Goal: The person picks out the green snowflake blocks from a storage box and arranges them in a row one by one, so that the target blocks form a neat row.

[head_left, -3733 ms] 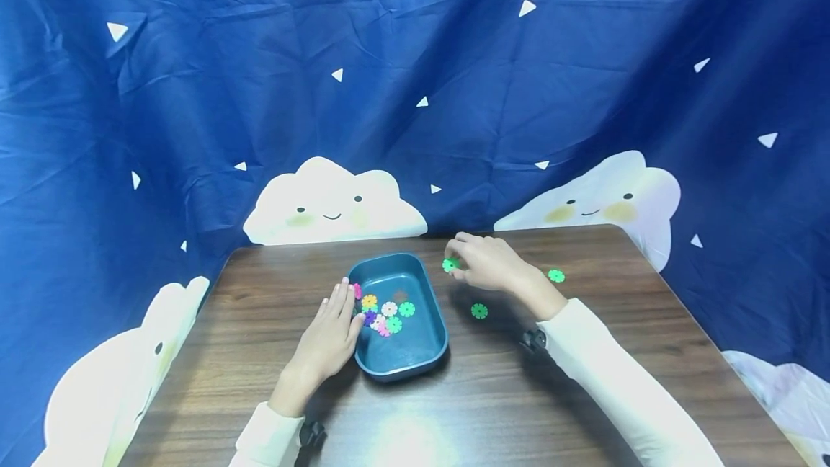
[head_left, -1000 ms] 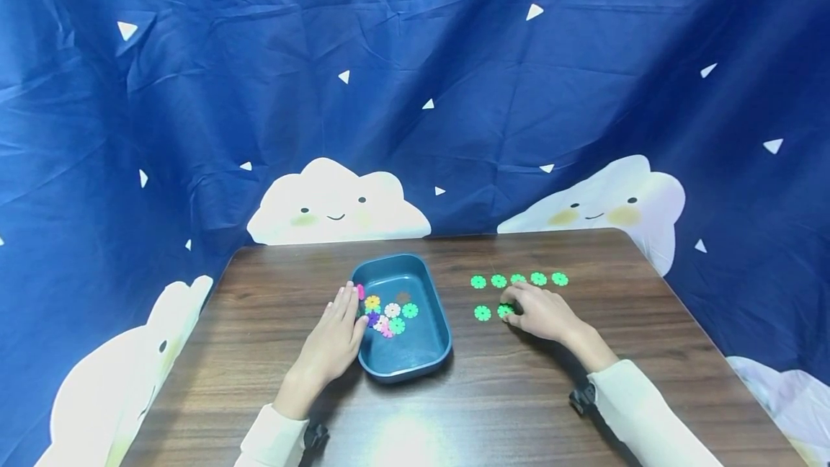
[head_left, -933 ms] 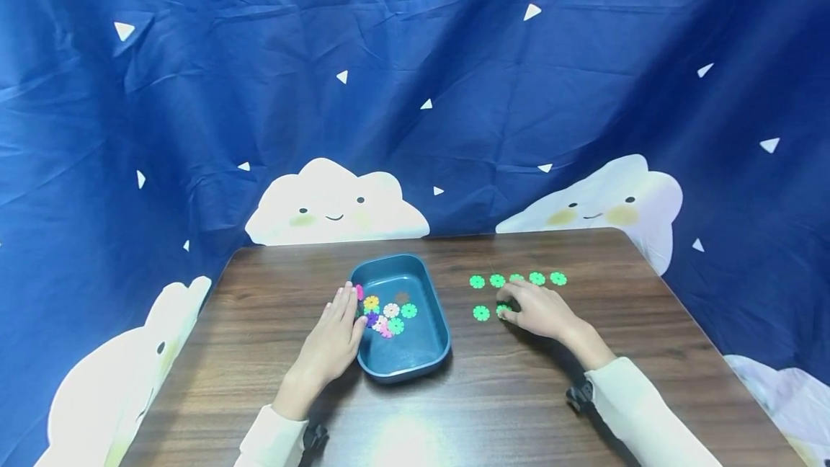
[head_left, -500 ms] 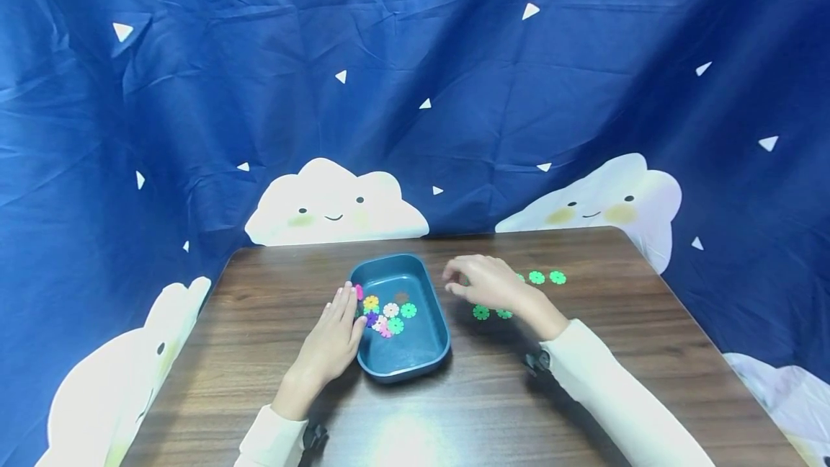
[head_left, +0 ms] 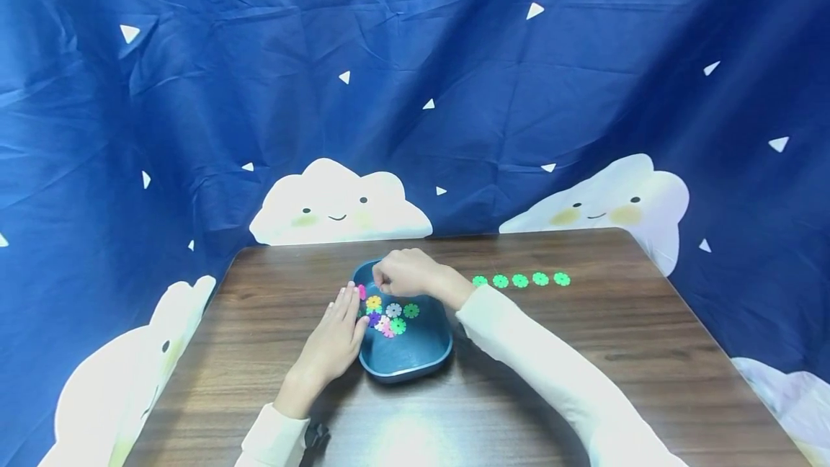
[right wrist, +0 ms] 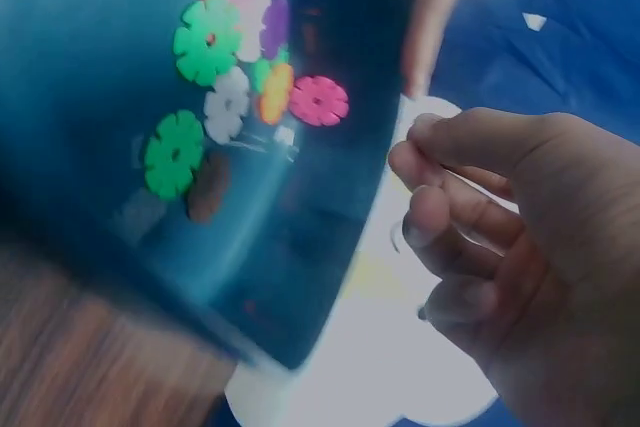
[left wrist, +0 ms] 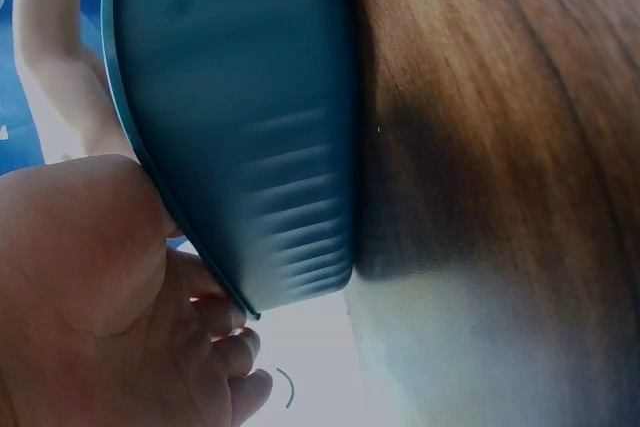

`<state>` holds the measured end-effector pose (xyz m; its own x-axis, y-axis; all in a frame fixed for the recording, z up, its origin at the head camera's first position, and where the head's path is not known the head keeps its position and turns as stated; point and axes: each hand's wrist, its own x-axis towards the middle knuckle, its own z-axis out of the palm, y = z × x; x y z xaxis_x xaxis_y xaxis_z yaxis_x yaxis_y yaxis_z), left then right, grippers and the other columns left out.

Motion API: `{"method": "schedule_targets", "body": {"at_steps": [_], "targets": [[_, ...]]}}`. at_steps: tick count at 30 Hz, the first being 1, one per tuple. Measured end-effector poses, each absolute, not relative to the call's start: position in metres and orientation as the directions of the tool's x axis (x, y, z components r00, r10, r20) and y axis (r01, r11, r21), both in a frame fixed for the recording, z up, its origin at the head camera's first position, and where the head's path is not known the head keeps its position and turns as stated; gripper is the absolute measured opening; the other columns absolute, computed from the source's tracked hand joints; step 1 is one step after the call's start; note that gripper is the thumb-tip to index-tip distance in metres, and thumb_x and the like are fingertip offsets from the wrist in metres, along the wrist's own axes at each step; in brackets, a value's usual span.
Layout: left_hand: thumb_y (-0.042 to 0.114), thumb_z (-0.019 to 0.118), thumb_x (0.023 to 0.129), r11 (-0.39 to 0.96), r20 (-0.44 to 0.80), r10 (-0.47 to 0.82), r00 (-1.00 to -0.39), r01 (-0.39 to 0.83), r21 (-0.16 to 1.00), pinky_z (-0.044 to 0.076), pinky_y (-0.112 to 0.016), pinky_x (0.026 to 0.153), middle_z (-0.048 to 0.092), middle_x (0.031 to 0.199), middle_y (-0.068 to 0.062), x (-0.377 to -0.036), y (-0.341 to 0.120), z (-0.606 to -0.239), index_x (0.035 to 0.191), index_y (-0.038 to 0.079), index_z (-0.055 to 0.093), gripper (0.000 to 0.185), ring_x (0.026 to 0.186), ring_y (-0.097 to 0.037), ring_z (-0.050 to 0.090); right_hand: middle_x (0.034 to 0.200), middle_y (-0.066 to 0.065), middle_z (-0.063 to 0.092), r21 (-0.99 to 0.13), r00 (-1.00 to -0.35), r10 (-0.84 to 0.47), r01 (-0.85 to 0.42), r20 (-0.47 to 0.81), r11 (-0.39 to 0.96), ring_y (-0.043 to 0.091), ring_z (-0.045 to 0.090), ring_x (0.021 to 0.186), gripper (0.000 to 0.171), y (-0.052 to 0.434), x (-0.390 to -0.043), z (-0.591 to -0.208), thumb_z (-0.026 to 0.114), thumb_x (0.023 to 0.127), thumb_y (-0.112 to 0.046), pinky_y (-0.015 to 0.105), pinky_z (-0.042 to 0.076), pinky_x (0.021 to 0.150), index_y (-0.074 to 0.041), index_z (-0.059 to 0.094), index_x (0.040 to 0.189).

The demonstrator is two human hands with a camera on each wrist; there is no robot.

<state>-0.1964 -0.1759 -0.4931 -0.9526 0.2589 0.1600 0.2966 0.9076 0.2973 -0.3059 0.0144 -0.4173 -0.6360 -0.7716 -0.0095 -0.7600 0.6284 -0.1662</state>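
A blue tray (head_left: pixel 405 362) holds flower-shaped plastic pieces in several colours, among them a green piece (right wrist: pixel 207 42), a pink piece (right wrist: pixel 318 101) and a brown piece (right wrist: pixel 208 188). Along the tray's left rim rests my left hand (head_left: pixel 331 337), its fingers straight. My right hand (head_left: pixel 410 272) hovers over the far part of the tray. In the right wrist view its fingers are loosely bent, and nothing shows between them. Several green flower pieces (head_left: pixel 520 281) lie in a row on the table right of the tray. My right sleeve covers the spot just in front of that row.
The wooden table (head_left: pixel 616 352) extends around the tray. Behind it hangs a blue curtain (head_left: pixel 480 92) printed with white clouds. A white cloud shape (head_left: pixel 337 207) stands at the table's far edge.
More green flower pieces came into sight on the right over the last seconds. My right hand has since moved left from them to above the tray. My left hand stays at the rim.
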Motion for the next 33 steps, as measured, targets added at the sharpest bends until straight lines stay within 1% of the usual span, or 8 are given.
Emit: {"method": "schedule_targets", "body": {"at_steps": [3,6,11,18,22,26,29,33], "targets": [[0.035,0.042,0.105,0.907,0.154,0.257,-0.954,0.293,0.303,0.024,-0.052,0.121,0.019,0.164,-0.015,-0.196,-0.176,-0.492,0.154,0.000,0.025,0.063,0.151,-0.033,0.020,0.084,-0.013,0.067,-0.166,-0.625,-0.774,-0.757,-0.099,0.632,0.008,0.060,0.075,0.012,-0.003,-0.311,-0.427,0.065,0.092,-0.021,0.024,0.053,0.069,-0.021,0.075,0.099],[0.035,0.042,0.105,0.908,0.151,0.260,-0.954,0.294,0.297,0.024,-0.051,0.121,0.018,0.164,-0.015,-0.196,-0.175,-0.492,0.154,0.001,0.024,0.063,0.152,-0.033,0.018,0.085,-0.011,0.069,-0.169,-0.634,-0.754,-0.735,-0.169,0.656,0.009,0.061,0.076,0.013,-0.016,-0.315,-0.436,0.068,0.091,-0.022,0.028,0.056,0.076,-0.020,0.077,0.100],[0.037,0.039,0.105,0.908,0.159,0.269,-0.950,0.305,0.287,0.025,-0.052,0.121,0.018,0.164,-0.015,-0.197,-0.174,-0.492,0.154,0.001,0.023,0.063,0.152,-0.032,0.018,0.085,-0.009,0.069,-0.165,-0.665,-0.712,-0.694,-0.224,0.701,0.010,0.062,0.076,0.012,-0.028,-0.321,-0.449,0.069,0.091,-0.023,0.031,0.057,0.080,-0.020,0.077,0.099],[0.037,0.040,0.105,0.907,0.169,0.275,-0.946,0.314,0.280,0.026,-0.052,0.120,0.019,0.163,-0.016,-0.199,-0.173,-0.491,0.154,0.000,0.024,0.063,0.151,-0.033,0.021,0.099,-0.007,0.072,-0.116,-0.707,-0.663,-0.658,-0.247,0.745,0.010,0.063,0.085,0.017,-0.032,-0.325,-0.458,0.069,0.091,-0.025,0.034,0.057,0.090,-0.023,0.075,0.107],[0.039,0.037,0.105,0.910,0.148,0.273,-0.950,0.306,0.281,0.026,-0.051,0.121,0.018,0.164,-0.015,-0.198,-0.174,-0.490,0.155,0.001,0.022,0.064,0.152,-0.032,0.019,0.098,-0.005,0.072,-0.100,-0.722,-0.646,-0.644,-0.246,0.758,0.012,0.063,0.084,0.017,-0.032,-0.324,-0.458,0.068,0.092,-0.024,0.036,0.057,0.091,-0.021,0.074,0.107],[0.039,0.037,0.105,0.913,0.142,0.271,-0.952,0.301,0.277,0.025,-0.050,0.121,0.017,0.164,-0.015,-0.197,-0.175,-0.490,0.155,0.001,0.022,0.064,0.152,-0.032,0.019,0.096,-0.006,0.072,-0.105,-0.702,-0.678,-0.674,-0.218,0.731,0.012,0.063,0.083,0.016,-0.033,-0.321,-0.456,0.069,0.091,-0.022,0.035,0.057,0.092,-0.020,0.074,0.106],[0.037,0.039,0.105,0.914,0.145,0.267,-0.953,0.298,0.274,0.025,-0.050,0.121,0.017,0.164,-0.015,-0.197,-0.177,-0.492,0.155,0.001,0.021,0.064,0.152,-0.031,0.019,0.101,-0.008,0.072,-0.114,-0.673,-0.707,-0.702,-0.217,0.703,0.010,0.064,0.087,0.017,-0.034,-0.319,-0.458,0.068,0.092,-0.020,0.036,0.056,0.095,-0.023,0.074,0.107],[0.036,0.041,0.105,0.912,0.145,0.260,-0.955,0.292,0.287,0.025,-0.050,0.122,0.018,0.164,-0.014,-0.195,-0.177,-0.494,0.155,0.002,0.022,0.064,0.152,-0.031,0.019,0.105,-0.009,0.071,-0.130,-0.664,-0.709,-0.702,-0.237,0.700,0.010,0.064,0.091,0.019,-0.035,-0.317,-0.464,0.068,0.092,-0.019,0.039,0.054,0.100,-0.025,0.072,0.109]]}}
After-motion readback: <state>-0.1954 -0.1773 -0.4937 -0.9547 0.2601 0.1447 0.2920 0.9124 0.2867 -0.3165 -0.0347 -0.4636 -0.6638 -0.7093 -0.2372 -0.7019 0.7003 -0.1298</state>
